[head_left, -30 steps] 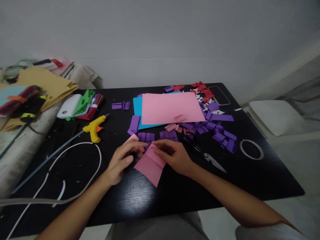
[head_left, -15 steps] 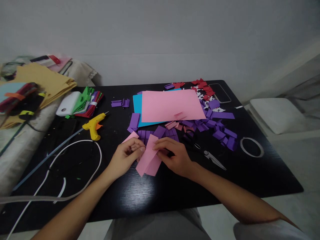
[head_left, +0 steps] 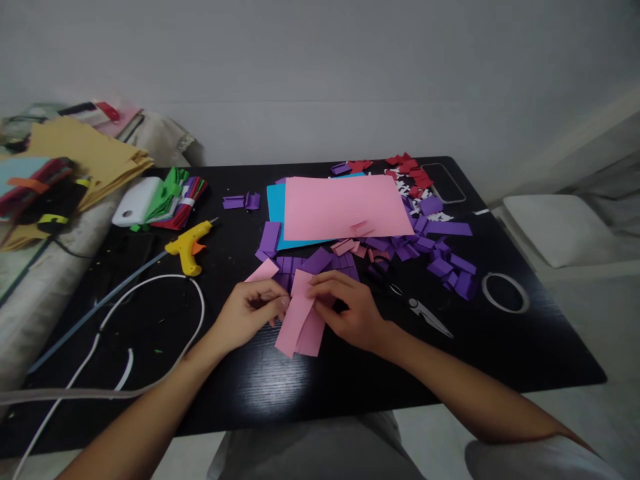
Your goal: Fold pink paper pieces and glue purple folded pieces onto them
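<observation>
My right hand (head_left: 350, 308) pinches a pair of overlapping pink paper strips (head_left: 299, 320), which fan apart at their lower ends above the black table. At their left edge, my left hand (head_left: 255, 310) is closed, thumb and forefinger pressed together against the paper. Another pink strip (head_left: 263, 270) sticks out behind the left hand; whether the hand holds it or it lies on the table I cannot tell. Just beyond both hands lie folded purple paper pieces (head_left: 320, 260). Scissors (head_left: 425, 317) with dark handles rest to the right of my right hand.
A pink sheet (head_left: 345, 207) covers a blue sheet (head_left: 275, 207) at the back. Purple, red and white scraps (head_left: 415, 180) spread to the right, near a tape ring (head_left: 505, 293). On the left are a yellow glue gun (head_left: 189, 248), a white cable (head_left: 203, 303) and bundled coloured paper (head_left: 173, 197).
The lower ends of the pink strips have swung slightly to the right. Both hands keep nearly the same place and hold. The view has shifted a little.
</observation>
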Demonstrator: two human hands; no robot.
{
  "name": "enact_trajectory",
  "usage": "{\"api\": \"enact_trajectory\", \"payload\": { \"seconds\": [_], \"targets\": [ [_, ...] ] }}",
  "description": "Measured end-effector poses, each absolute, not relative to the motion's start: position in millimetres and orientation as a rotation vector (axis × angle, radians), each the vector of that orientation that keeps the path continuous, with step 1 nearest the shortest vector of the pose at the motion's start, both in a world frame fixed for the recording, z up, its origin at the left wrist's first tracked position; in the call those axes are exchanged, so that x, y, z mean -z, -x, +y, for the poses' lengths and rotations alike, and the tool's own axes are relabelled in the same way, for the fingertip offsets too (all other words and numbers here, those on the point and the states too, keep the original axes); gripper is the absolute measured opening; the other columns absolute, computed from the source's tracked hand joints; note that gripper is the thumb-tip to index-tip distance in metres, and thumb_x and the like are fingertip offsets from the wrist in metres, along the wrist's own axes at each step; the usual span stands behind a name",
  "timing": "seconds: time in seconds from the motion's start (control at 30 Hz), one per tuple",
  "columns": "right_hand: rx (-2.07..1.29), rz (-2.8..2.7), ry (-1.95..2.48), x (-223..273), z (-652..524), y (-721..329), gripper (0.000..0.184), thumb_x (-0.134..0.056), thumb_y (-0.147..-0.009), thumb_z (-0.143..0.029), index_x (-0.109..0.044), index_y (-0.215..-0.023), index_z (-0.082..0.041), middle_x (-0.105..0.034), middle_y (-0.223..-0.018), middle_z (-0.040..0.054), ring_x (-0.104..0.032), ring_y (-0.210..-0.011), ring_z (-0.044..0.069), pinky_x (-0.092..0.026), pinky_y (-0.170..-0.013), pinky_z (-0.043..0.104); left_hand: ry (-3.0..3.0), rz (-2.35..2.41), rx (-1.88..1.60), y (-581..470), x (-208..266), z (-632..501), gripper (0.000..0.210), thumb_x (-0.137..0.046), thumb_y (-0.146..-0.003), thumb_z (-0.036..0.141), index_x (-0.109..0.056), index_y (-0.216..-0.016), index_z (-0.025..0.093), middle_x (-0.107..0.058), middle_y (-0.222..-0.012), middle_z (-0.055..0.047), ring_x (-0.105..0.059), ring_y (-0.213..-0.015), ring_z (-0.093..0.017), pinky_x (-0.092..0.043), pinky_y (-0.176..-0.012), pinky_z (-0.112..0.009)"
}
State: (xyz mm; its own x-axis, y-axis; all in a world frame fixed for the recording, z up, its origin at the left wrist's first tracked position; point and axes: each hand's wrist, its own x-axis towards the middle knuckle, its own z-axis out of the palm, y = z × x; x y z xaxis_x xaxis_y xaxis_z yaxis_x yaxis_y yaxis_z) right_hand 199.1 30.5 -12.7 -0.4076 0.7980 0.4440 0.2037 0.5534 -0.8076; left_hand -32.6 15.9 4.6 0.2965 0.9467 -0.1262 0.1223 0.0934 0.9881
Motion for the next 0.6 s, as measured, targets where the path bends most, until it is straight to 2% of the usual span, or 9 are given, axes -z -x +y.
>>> {"api": "enact_trajectory", "payload": {
  "seconds": [0.33,0.6],
  "targets": [
    [-0.83,-1.953,0.796,16.0,29.2,-196.9,0.019,-0.066,-0.091,-0.014,-0.077,-0.101,-0.025,-0.074,-0.114,0.0082,-0.074,-0.106,0.021,-0.061,-0.093,0.035,-1.359,1.079,-0.799,30.6,-3.4,15.2,0.021,-0.075,-0.086,0.033,-0.073,-0.079,0.014,-0.07,-0.062,-0.002,-0.062,-0.05,-0.012,-0.054,-0.048,-0.021],
    [-0.857,-1.954,0.762,14.7,29.6,-197.3,0.016,-0.064,-0.096,-0.015,-0.077,-0.101,-0.024,-0.075,-0.11,0.0082,-0.074,-0.104,0.02,-0.062,-0.093,0.034,-1.369,1.086,-0.799,30.9,0.3,14.6,0.015,-0.073,-0.085,0.027,-0.072,-0.077,0.015,-0.07,-0.062,-0.001,-0.063,-0.052,-0.011,-0.054,-0.052,-0.021]
  ]
}}
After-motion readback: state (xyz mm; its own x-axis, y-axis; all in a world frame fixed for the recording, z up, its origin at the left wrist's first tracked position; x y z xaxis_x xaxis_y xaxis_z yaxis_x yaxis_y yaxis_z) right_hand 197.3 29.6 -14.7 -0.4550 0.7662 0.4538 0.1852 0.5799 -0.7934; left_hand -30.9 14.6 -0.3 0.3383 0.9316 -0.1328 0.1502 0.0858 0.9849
